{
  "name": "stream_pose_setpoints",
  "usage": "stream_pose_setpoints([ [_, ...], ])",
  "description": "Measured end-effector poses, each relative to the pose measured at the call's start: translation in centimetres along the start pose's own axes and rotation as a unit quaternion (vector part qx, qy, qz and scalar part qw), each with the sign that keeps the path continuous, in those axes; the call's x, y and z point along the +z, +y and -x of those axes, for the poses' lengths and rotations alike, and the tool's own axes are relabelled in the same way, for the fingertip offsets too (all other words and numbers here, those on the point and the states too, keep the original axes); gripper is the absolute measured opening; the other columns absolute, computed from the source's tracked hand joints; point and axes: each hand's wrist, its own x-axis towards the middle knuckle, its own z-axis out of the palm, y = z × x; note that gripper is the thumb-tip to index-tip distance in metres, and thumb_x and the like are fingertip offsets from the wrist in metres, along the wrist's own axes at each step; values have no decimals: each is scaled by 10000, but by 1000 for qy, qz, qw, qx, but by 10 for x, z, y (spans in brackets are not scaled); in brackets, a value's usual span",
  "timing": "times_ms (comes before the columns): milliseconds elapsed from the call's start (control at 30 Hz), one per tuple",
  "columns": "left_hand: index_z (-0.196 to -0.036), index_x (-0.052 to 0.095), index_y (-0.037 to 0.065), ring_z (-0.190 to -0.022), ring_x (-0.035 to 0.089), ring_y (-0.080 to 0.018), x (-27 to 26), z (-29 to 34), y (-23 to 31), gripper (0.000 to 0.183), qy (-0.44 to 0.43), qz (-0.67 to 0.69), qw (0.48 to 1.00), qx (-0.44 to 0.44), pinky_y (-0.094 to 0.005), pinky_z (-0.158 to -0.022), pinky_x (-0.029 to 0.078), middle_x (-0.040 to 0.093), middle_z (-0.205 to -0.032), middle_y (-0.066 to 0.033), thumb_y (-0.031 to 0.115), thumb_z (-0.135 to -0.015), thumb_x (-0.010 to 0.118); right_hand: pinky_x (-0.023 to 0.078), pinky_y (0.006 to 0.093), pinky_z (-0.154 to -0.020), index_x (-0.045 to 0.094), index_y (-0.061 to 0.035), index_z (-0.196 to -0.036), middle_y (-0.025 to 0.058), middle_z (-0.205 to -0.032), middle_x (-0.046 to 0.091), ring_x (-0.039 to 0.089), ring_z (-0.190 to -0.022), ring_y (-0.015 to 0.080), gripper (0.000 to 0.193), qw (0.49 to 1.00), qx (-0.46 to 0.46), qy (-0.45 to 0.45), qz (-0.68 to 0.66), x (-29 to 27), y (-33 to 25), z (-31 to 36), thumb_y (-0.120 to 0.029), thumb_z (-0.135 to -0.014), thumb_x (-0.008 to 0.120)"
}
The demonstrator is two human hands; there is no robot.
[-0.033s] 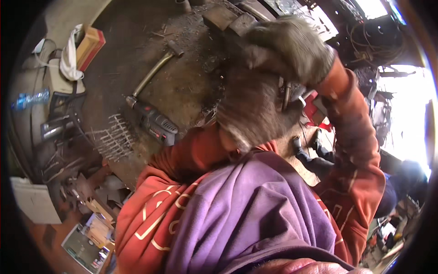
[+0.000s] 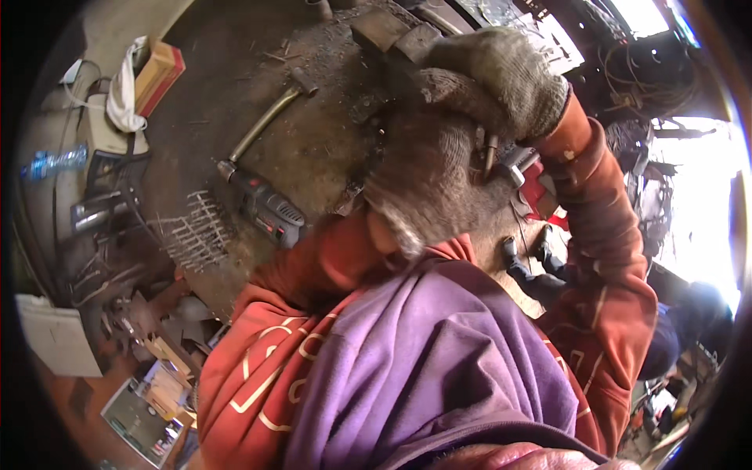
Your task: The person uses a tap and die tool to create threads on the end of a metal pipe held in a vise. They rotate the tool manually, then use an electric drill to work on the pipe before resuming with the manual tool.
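Gloved hands [image 2: 501,78] beside dull, dark block [image 2: 412,41]

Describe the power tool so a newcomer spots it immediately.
On the dark worktop, find the hammer with the long handle. The power tool lies at that handle's lower end, beside a metal lattice; unlike both, it has a bulky, vented black body.

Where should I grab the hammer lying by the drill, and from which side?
Probably mid-handle on the hammer, with your left hand coming from the right, the side it's on. The handle is long and slim, slanting away from you, head at the far end. Its near end lies right by the tip of the drill, so gripping there could be cramped.
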Motion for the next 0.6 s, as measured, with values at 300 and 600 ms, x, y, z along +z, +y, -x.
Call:
stream_pose_setpoints([
  [300,-1261,700,59,-1123,680,-389,-59,-24,-18,416,-191,-79,978,42,-461,-957,541,721,-1195,-198,291,-916,702,553,391,-678,723,-62,-1144,113,-889,716,690,-805,292,256,993,95,-38,-66,-5,-10,18,-269,-1007,661],
  [600,-1249,685,12,-1043,692,-366,-32,-3,-18,388,45,-176,981,71,-442,-901,555,713,-1149,-180,244,-940,715,530,297,-668,702,10,-1091,49,-818,671,640,-742,109,295,882,104,-316,-333,-15,33,9,-263,-984,735],
])
